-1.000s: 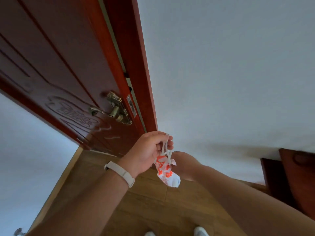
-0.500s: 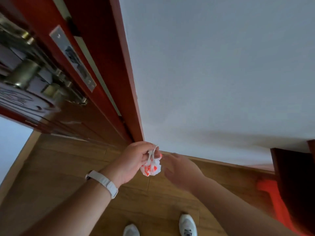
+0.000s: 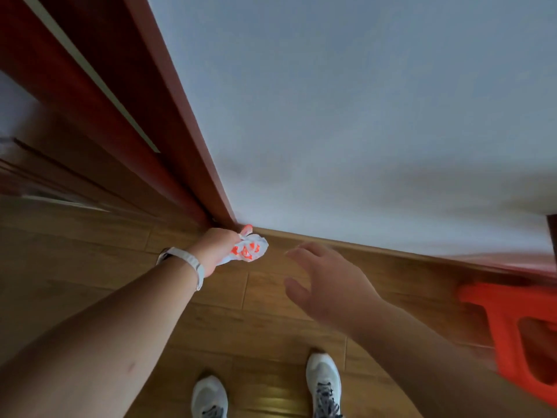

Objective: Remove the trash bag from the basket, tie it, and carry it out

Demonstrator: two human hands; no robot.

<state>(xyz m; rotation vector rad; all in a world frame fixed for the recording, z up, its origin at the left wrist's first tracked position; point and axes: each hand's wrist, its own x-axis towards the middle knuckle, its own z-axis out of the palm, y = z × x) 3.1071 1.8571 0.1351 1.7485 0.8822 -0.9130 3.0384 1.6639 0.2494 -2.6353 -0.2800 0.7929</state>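
Door frame (image 3: pixel 168 122): red-brown wood, slanting from upper left down to the floor near centre; pale strip along its inner edge.
Floor (image 3: pixel 90 254): brown wood-look planks, running under both arms and the feet.
Left forearm: reaching forward from the lower left, white wristband (image 3: pixel 193 263) around the wrist.
Left hand (image 3: pixel 218 247): closed in a fist around the gathered top of the bag, low by the foot of the door frame.
Trash bag (image 3: pixel 248 250): small, white with orange-red print, bunched up, held in the left hand and sticking out to its right, just above the floor where the skirting meets the frame; touching the floor or not, cannot tell.
Wall (image 3: pixel 361 116): plain pale grey, filling the upper right, wooden skirting along its base.
Right hand (image 3: pixel 325 285): open, fingers spread and slightly curled, empty, near the bag but apart from it.
Shoes (image 3: pixel 324 384): two white trainers with dark laces, at the bottom edge, toes toward the wall.
Stool (image 3: pixel 512 324): orange-red plastic, blurred, at the right edge on the floor.
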